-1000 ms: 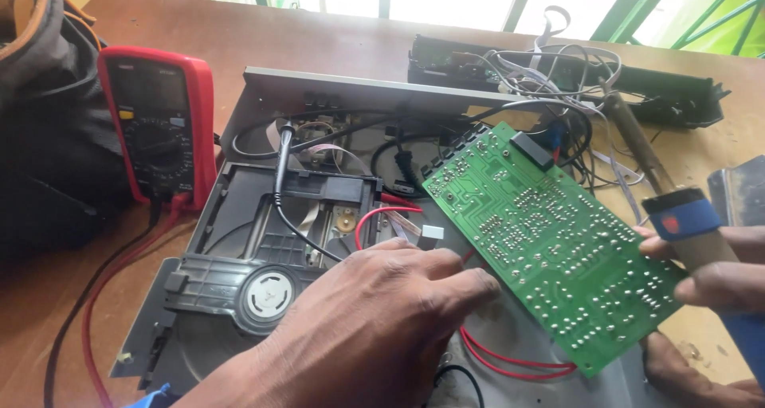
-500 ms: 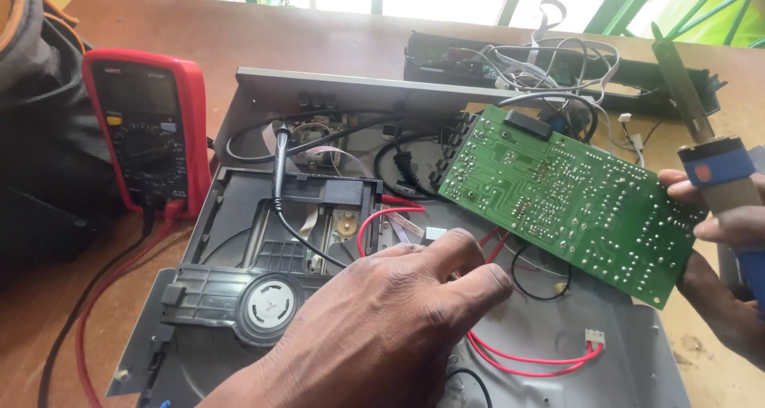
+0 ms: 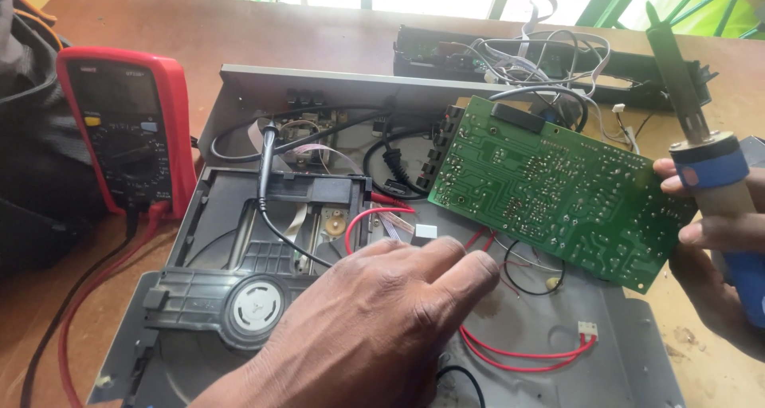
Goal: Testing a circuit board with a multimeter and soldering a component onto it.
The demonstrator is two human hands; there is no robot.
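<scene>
The left hand (image 3: 374, 328) lies palm down on the grey metal chassis (image 3: 621, 352) of an opened disc player, its fingers (image 3: 470, 268) stretched forward and held close together, pinching nothing; the fingertips rest just beside the near edge of a green circuit board (image 3: 550, 189). The board is tilted up off the chassis, solder side toward the camera, its far corner by a bundle of white and grey wires (image 3: 542, 53) and its right edge touching the right hand (image 3: 709, 217). That hand holds the board's edge and at the same time grips a soldering iron (image 3: 701, 137) with a blue and tan handle, its fingers curled around the handle; the iron stands nearly upright, its dark barrel pointing away from the person. Red wires (image 3: 518, 352) loop across the chassis below the board and end at a small white connector (image 3: 588, 329). Left of the hand sits the black disc tray mechanism (image 3: 255, 256) with its round hub, a black cable (image 3: 267, 177) running over it. A red multimeter (image 3: 127, 129) stands at the left on the wooden table (image 3: 239, 25), its red lead trailing down toward the near edge. A black front panel (image 3: 446, 53) lies at the far side of the table
</scene>
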